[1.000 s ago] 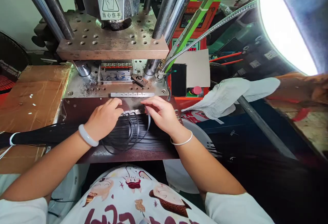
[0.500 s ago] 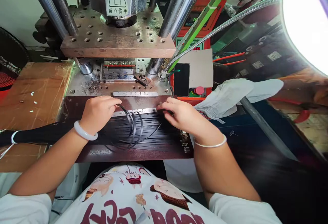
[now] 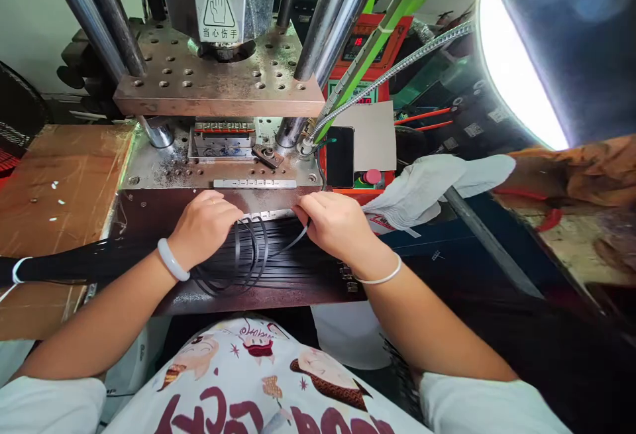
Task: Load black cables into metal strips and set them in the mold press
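Observation:
My left hand (image 3: 206,225) is closed, its fingertips pressed together at the left part of a slotted metal strip (image 3: 271,215), where several looped black cords (image 3: 256,255) hang beside them. At the strip's right end, my right hand (image 3: 330,225) pinches one black cord (image 3: 296,240) that curves down to the left. The fingertips of both hands are partly hidden. Under the loops, many straight black cords (image 3: 283,268) lie side by side across the dark bench. Behind the hands rests a second slotted metal strip (image 3: 254,184).
A press plate (image 3: 218,99) on steel columns stands over a lower die (image 3: 223,139). To the left, a tied black bundle (image 3: 64,260) crosses a cardboard-covered surface (image 3: 59,175). Small metal pieces (image 3: 348,276) sit by my right wrist. A phone (image 3: 340,156) and white glove (image 3: 422,185) lie right.
My left hand has shifted right along the strip, closer to my right hand. A cord now runs visibly from my right fingers. The whole view has shifted slightly.

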The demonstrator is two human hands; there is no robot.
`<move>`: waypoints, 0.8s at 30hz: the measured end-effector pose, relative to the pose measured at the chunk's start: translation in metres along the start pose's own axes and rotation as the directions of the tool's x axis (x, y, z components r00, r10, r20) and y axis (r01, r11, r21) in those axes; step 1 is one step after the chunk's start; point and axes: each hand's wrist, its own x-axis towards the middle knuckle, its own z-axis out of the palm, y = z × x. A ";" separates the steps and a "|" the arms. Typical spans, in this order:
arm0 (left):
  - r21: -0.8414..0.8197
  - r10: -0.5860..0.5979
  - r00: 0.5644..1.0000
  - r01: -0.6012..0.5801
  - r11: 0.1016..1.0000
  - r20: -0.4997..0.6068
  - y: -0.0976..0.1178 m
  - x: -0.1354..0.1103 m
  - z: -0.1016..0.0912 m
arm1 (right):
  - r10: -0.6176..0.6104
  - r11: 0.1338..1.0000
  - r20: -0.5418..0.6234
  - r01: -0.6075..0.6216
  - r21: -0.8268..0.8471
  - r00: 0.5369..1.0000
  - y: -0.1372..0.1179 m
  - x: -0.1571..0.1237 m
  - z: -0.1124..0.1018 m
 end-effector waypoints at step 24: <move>-0.367 -0.323 0.946 0.305 0.879 0.013 -0.015 -0.013 -0.004 | -0.104 0.960 0.012 0.097 0.262 0.995 -0.017 0.008 0.036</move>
